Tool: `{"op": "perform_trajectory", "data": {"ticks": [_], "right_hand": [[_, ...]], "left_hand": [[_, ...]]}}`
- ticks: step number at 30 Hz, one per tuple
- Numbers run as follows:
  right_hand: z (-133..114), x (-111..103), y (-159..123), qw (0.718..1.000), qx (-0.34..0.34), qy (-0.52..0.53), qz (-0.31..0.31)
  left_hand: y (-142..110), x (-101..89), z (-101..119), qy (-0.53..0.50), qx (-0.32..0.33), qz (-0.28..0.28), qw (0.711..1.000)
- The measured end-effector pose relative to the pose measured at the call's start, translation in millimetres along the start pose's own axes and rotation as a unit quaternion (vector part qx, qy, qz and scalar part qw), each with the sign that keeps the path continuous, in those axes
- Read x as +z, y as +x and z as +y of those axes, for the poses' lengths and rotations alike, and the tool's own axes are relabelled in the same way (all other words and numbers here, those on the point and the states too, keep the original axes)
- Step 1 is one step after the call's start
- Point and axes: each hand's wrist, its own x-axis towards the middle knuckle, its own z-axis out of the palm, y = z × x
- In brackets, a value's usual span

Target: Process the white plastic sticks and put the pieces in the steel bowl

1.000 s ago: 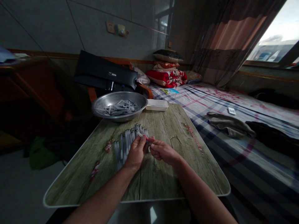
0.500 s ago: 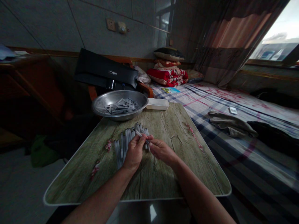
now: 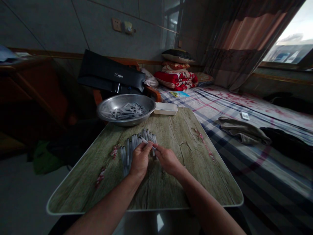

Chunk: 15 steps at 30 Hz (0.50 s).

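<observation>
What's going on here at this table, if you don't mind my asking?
A person is working at a wood-patterned table, holding one slim white tube between the left hand and the right hand. More tubes lie side by side on the table just beyond the hands. A loose pile of similar pieces sits in a metal basin at the far edge, beside a white tray.

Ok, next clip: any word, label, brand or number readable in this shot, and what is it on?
Nothing can be read.
White label on the black panel: too small to read.
Booklet on the bed: cover too blurred to read.
Thin tube between the left hand and right hand: no print can be made out.
</observation>
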Motion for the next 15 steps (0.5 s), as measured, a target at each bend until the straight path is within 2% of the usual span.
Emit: {"op": "perform_trajectory", "data": {"ticks": [4, 7, 10, 15], "right_hand": [[1.0, 4.4, 0.3, 0.998, -0.011, 0.061, -0.012], [7.5, 5.2, 0.8, 0.993, -0.026, 0.113, -0.007], [10.7, 2.5, 1.1, 0.992, -0.032, 0.122, 0.006], [6.0, -2.0, 1.3, 0.991, -0.036, 0.127, -0.005]], "left_hand": [[-2.0, 2.7, 7.9, -0.002, -0.001, 0.002, 1.0], [-4.5, 6.3, 16.6, -0.038, -0.032, -0.043, 0.998], [-4.9, 7.4, 20.5, -0.054, -0.058, -0.088, 0.993], [-4.8, 5.8, 17.0, -0.04, -0.013, -0.09, 0.995]]}}
